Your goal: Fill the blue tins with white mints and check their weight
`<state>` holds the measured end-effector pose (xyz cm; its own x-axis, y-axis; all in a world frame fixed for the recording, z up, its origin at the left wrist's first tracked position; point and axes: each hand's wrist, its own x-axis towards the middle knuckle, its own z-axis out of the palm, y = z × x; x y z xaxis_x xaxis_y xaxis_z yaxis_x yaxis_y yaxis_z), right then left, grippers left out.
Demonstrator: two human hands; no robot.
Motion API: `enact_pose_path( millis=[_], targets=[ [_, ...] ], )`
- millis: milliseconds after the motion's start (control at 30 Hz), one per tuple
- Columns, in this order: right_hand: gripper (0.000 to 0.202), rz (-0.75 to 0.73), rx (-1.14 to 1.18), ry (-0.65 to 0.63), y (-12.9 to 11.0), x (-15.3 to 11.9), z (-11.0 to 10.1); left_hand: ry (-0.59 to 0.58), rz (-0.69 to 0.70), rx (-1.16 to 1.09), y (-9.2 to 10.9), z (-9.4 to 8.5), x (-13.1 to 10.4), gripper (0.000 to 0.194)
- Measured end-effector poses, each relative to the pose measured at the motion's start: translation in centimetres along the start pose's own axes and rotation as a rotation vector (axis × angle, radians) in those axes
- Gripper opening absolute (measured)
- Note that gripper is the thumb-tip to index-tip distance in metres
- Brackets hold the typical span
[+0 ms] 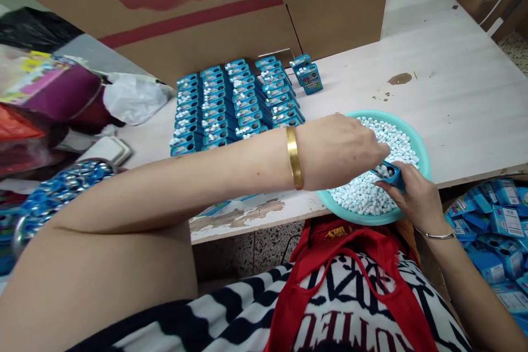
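Note:
A round turquoise basin [424, 162] full of small white pellets stands at the table's front edge. Over its right side, my right hand [416, 195] grips a blue box [394, 174] between thumb and fingers; white pellets show in the box's open top. My left hand [346, 146], with a gold bracelet at the wrist, reaches across from the left above the basin. Its back faces the camera and its fingers are curled down beside the box, so what they hold is hidden. Rows of blue boxes [245, 102] topped with white pellets stand left of the basin.
Behind the rows stands a large cardboard carton [338, 5]. Two blue boxes [310, 80] stand apart near it. Many blue boxes [505, 220] fill a container at the right. Bags [136, 99] and a bowl of blue wrapped pieces [58, 192] lie left. The white table [462, 77] extends right.

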<state>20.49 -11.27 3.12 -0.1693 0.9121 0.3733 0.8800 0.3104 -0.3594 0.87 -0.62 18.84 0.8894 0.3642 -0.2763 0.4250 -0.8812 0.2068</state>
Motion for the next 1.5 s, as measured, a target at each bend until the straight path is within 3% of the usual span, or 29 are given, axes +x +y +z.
enact_pose_path(
  millis=[100, 167, 267, 367, 433, 500, 633, 800, 900, 1067, 1200, 1400, 1500],
  targets=[
    [0.046, 0.006, 0.031, 0.019, 0.4, -0.3, 0.3, -0.011, -0.058, 0.069, -0.3, -0.3, -0.7, 0.015],
    [0.046, 0.031, 0.077, 0.05, 0.8, -0.5, 0.3, 0.042, -0.13, 0.094, -2.1, 0.9, -0.6, 0.016],
    [0.047, 0.161, 0.164, 0.142, 1.5, -1.0, 0.0, 0.117, -0.202, 0.107, -6.1, 5.8, 1.3, 0.021],
    [0.047, 0.354, 0.27, 0.225, 2.0, -1.4, -0.5, 0.041, -0.188, 0.1, -8.4, 12.6, 4.2, 0.022],
    [0.044, 0.435, 0.345, 0.273, 2.2, -1.4, -0.8, 0.002, -0.116, 0.031, -8.1, 16.3, 5.6, 0.024],
    [0.041, 0.475, 0.405, 0.338, 2.3, -1.4, -1.0, -0.021, -0.027, -0.082, -6.8, 18.7, 6.2, 0.025],
    [0.038, 0.509, 0.482, 0.423, 2.4, -1.0, -0.9, -0.032, 0.109, -0.4, -4.8, 20.0, 5.8, 0.028],
    [0.041, 0.485, 0.503, 0.433, 3.0, -1.0, -0.3, -0.008, 0.199, -0.729, -6.0, 17.7, 3.7, 0.027],
    [0.042, 0.434, 0.356, 0.383, 3.1, -1.0, 0.1, 0.047, 0.214, -0.726, -7.0, 14.3, 1.5, 0.028],
    [0.04, 0.12, 0.152, 0.251, 2.3, -0.6, 0.9, 0.119, 0.202, -0.542, -6.7, 7.5, -0.8, 0.026],
    [0.039, 0.002, 0.088, 0.177, 1.3, -0.4, 2.0, 0.018, 0.099, -0.208, -4.3, 3.8, -0.4, 0.023],
    [0.039, -0.05, 0.082, 0.174, 0.6, -0.3, 2.6, -0.18, -0.091, 0.185, 2.7, -0.2, 0.5, 0.026],
    [0.038, -0.032, 0.076, 0.175, 0.8, -0.5, 2.3, -0.159, -0.118, 0.219, 3.2, -0.8, 0.1, 0.026]
  ],
)
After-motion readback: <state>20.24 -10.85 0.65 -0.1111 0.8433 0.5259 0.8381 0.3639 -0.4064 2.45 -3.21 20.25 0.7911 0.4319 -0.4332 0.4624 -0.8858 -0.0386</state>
